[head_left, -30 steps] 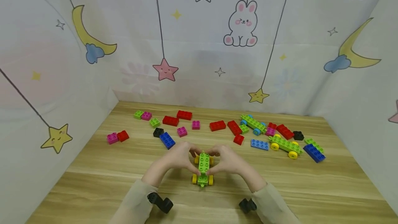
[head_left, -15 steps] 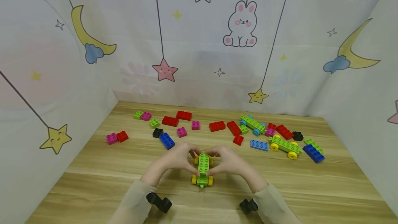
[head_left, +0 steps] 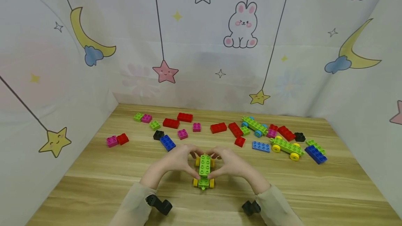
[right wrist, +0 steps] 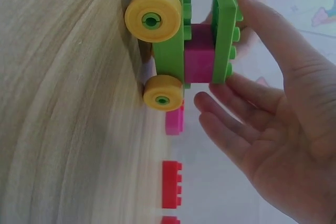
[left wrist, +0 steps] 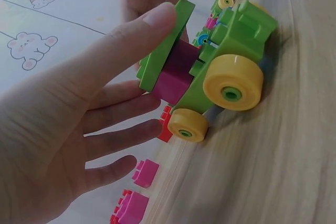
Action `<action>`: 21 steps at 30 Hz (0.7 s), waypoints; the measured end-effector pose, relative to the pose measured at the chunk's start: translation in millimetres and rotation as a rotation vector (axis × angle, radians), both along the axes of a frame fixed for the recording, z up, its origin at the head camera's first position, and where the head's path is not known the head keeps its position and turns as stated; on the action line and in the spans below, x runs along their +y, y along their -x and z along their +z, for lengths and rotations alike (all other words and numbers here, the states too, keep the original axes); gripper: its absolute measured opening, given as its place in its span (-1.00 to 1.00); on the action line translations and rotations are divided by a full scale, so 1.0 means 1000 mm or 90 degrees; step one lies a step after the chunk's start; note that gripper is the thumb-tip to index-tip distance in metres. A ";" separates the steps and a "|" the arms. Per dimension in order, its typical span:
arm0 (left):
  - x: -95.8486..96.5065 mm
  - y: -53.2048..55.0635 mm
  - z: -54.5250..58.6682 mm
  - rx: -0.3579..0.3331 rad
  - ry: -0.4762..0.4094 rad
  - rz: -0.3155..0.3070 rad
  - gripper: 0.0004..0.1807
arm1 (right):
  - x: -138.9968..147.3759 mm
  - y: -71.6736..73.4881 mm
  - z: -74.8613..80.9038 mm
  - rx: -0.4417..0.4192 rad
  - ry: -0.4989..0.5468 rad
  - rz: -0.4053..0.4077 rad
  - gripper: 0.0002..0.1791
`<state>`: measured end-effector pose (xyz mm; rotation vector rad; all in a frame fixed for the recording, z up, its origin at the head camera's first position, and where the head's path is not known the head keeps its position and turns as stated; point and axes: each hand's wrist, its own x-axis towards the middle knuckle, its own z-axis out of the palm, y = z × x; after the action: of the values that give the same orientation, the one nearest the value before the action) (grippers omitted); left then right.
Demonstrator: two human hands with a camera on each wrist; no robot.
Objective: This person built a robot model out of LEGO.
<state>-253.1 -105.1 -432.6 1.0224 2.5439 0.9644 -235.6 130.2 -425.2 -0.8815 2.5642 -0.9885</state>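
Only the head camera's view drifts a little since the earlier frames; left hand and right hand stay in place. Each pinches the studded green plate from its own side between thumb and index finger, the other fingers spread. Midway between the hands, the plate sits on a magenta brick atop a green car chassis, its yellow wheels on the wooden table.

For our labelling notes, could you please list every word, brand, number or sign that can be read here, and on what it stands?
None can be read. The backdrop shows only drawings, the nearest toy car no lettering; any marks on the loose bricks would be too small to read.
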 end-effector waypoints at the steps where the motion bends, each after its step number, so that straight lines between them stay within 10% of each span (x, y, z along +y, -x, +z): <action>1: 0.000 0.000 0.000 0.003 -0.001 -0.001 -0.20 | 0.001 0.000 0.000 -0.004 0.005 -0.004 -0.22; 21: 0.001 0.000 -0.005 0.018 0.006 -0.011 -0.23 | 0.068 0.035 -0.016 0.171 0.119 -0.343 -0.63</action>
<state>-253.2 -104.2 -437.5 1.0609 2.5565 0.9398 -271.1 198.7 -440.7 -0.3766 3.0639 -1.3483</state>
